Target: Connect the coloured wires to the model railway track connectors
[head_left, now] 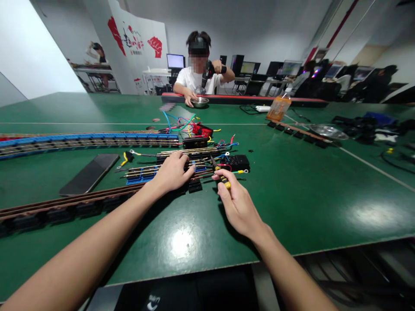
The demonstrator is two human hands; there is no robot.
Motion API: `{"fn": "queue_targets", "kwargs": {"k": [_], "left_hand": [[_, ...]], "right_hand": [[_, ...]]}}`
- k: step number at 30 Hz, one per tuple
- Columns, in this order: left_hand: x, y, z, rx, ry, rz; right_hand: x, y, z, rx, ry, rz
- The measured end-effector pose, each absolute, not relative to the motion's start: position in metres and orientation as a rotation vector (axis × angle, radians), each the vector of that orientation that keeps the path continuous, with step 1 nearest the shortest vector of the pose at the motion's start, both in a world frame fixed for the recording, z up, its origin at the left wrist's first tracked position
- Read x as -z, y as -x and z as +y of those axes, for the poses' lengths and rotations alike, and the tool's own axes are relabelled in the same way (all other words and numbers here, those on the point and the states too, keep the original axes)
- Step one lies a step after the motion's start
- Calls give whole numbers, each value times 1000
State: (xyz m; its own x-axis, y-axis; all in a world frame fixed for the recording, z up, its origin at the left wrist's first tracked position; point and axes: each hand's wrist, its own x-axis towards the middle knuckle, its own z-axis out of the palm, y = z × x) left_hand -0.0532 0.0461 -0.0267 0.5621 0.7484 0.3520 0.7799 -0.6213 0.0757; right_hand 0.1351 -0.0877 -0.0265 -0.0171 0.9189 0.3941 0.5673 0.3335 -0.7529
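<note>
My left hand (171, 172) lies across a short toy-like track section (142, 172) with brass rails and blue and black sleepers, thumb and fingers closed over the rails. In my right hand (238, 198) is a slim screwdriver-like tool (224, 180) with a yellow-and-black handle. Its dark tip points away from me, at the wires and rails just right of my left hand. Beside the tip sits a black box (238, 162). Loose wires with ring terminals and a red wired part (201, 129) lie behind the track. My left fingertips are partly hidden.
A long blue track (90, 141) and a brown-railed track (74, 201) run in from the left, with a phone (90, 174) between them. Rightward are an orange drink bottle (279, 107), another rail strip (301, 133) and a metal dish (329, 131). Opposite, a person holds a power drill (207, 74) over a metal bowl (200, 102).
</note>
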Motion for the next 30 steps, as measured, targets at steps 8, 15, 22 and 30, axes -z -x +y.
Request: {"fn": "queue_targets", "kwargs": {"k": [8,15,22,30], "left_hand": [[26,52,44,481,2673,-1333],[21,50,39,413,2585,-1317],[21,51,38,432,2589,-1332],[21,50,38,432,2596,-1340]], "right_hand": [[31,-123,-92,-286,1331,-1690],[42,-129,-88,-71,1306,-1891],[46,-131,-89,-23,1367,-1911],[37,-130,-92,-187,1330,-1793]]}}
